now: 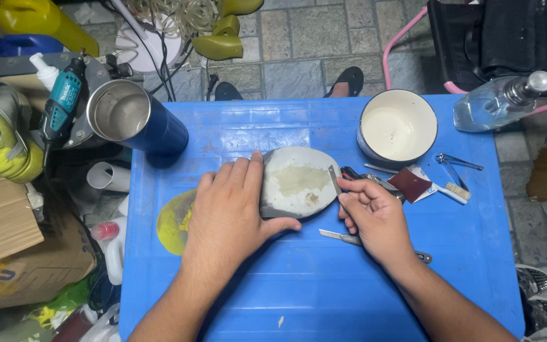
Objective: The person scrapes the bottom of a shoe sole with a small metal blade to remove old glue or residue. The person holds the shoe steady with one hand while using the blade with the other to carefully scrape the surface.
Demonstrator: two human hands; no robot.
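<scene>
1. Right hand (375,215), centre-right of frame: our fingers are pinched closed around a thin metal blade (335,180), tip resting on the right edge of the shoe sole (299,182). We judge the short pinch grip gives control at the edge.
2. Left hand (226,209), centre: laid flat over the sole's left part, fingers spread on top, thumb hooked along the lower edge. A pressing hold, not a closed fist; looks like it pins the sole so it can't slide under the blade.
3. The sole sits mid-table on the blue plastic table (463,266), pale inner face up with a yellowish patch in the middle.
4. A second knife (343,237) lies just below the right hand, touching nothing we can see.
5. Right of the hand: red-handled tool (352,172), partly hidden, a dark red sandpaper piece (409,183), a small brush (447,191), nail clippers (454,161). All within easy reach.
6. Upper right: white bowl (397,126), looks empty; clear bottle (501,101) lying at the table's corner.
7. Upper left: blue steel tumbler (135,120), open top. A yellow-stained piece (175,221) pokes out beside the left wrist.
8. Off table, far upper left: teal rotary tool (61,104) among clutter.
</scene>
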